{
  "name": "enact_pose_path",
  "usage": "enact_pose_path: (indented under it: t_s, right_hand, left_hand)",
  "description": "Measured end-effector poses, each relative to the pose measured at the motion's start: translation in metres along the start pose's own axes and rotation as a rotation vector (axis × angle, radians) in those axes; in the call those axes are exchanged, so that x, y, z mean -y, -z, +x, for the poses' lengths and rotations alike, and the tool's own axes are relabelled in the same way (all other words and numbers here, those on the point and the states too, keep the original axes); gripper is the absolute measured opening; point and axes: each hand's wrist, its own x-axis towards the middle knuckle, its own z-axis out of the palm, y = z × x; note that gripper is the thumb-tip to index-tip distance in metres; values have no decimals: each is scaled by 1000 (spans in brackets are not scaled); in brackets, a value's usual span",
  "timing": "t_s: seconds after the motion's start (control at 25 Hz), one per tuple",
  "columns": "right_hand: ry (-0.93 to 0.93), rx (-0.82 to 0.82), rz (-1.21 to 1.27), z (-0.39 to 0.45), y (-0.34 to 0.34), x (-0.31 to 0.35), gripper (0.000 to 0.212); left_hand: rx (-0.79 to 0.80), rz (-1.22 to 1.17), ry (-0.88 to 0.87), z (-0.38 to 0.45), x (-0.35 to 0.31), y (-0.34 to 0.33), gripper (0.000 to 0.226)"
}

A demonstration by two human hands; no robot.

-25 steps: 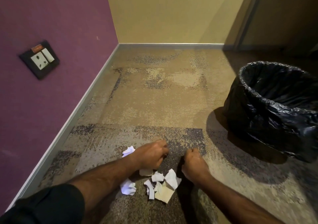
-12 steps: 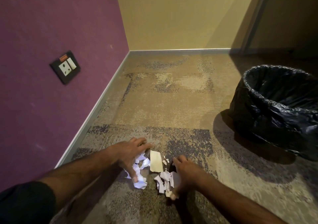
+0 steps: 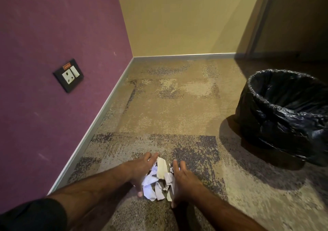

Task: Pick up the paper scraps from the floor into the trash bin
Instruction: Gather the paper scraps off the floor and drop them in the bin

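A small heap of white and cream paper scraps [image 3: 158, 181] lies on the patterned carpet near the bottom middle. My left hand [image 3: 140, 169] presses against the heap's left side, fingers stretched out. My right hand [image 3: 182, 179] presses against its right side, fingers flat and apart. The scraps are cupped between both palms and rest on the floor. The trash bin [image 3: 284, 117], lined with a black plastic bag, stands at the right, well away from the heap, with its mouth facing up.
A purple wall with a black socket plate [image 3: 68, 75] runs along the left. A yellow wall closes the far side. A grey skirting board [image 3: 99, 117] lines both. Bare carpet [image 3: 168, 110] lies between the heap and the bin.
Both hands have opened from fists and slid inward, pushing the loose scraps into one tight heap between the palms. The camera has swung slightly right and up.
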Motion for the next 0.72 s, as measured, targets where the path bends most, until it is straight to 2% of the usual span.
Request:
enact_pose_path:
  t_s: [0.2,0.36,0.44,0.52,0.64,0.72]
  right_hand:
    - [35,-4,11,8,-6,11,147]
    - [31,-157,92,9,-16,16,107]
    - [33,-215,133,7,-17,16,80]
    - [40,-258,150,5,-17,14,53]
    - [40,-314,183,2,-18,13,31]
    - [36,-356,209,2,-18,13,22]
  left_hand:
    - [-41,-51,-68,0,-21,-3,160]
    - [-144,-98,-107,3,-26,-8,153]
    - [-190,-76,-112,4,-25,-11,135]
    - [-240,-67,-122,3,-22,-14,101]
    - [-338,-163,-131,1,-17,-19,50]
    - [-389,-236,-115,0,-16,-18,34]
